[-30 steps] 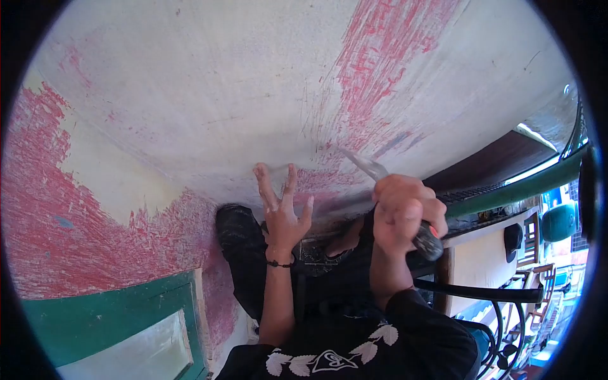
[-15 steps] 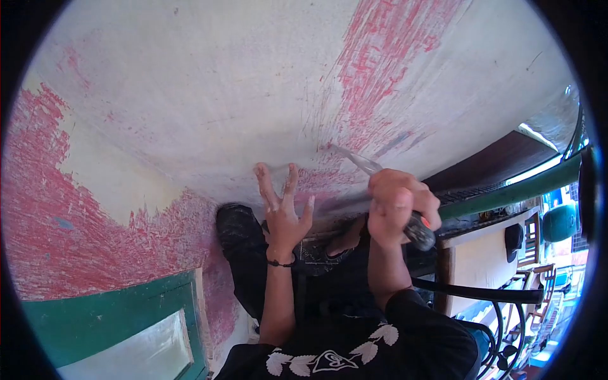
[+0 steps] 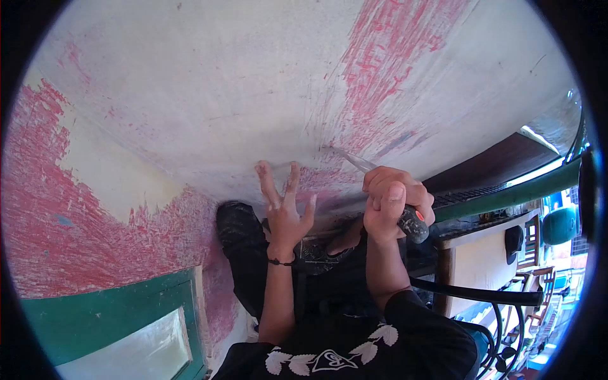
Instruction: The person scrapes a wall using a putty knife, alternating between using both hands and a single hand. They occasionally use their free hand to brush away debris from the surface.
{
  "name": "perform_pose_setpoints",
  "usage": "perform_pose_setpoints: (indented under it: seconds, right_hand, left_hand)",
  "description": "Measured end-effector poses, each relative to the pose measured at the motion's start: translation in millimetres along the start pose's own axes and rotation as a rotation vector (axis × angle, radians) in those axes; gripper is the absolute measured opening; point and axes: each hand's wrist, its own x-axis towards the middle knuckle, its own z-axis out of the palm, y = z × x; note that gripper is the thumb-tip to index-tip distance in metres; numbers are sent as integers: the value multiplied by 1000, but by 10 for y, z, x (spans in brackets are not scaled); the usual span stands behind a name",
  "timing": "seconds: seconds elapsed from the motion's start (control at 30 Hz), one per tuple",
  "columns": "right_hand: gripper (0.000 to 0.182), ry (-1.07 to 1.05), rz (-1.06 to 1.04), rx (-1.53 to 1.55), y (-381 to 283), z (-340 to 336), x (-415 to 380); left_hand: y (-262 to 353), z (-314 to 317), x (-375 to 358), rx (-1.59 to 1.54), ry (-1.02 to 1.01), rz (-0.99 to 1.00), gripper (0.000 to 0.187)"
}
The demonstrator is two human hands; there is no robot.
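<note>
One bladed tool (image 3: pixel 364 164), right of centre: we see its handle (image 3: pixel 414 226) clasped in the right grip (image 3: pixel 394 199), blade (image 3: pixel 353 158) jutting up-left; left grip (image 3: pixel 286 216), mid-frame, splayed.

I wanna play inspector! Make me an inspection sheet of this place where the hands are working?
Surface: pale wall with scratched red patches.
Job's things: bladed hand tool with a dark handle, its tip at or very near the wall.
Clutter: black item on a pale tabletop, off to the right.
Hands: left hand holds nothing, fingers spread by the wall; right hand grips the tool.
Cables: cannot tell; the far right edge is unclear.
Surroundings: green frame at lower left, black armrest at lower right.
</note>
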Motion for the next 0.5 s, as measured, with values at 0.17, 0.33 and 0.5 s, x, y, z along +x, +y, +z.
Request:
perform_pose_setpoints:
  seconds: [0.17,0.33,0.5]
  right_hand:
    - [22,46,60,-27,-58,-41,-66]
    - [23,92,77,-28,17,51,-160]
    - [22,-19,49,-323,40,69,-86]
  left_hand:
    - [-5,-27,-17,15,1,7,73]
    - [-31,-52,33,39,0,41,73]
    - [-13,-11,-36,1,-3,8,73]
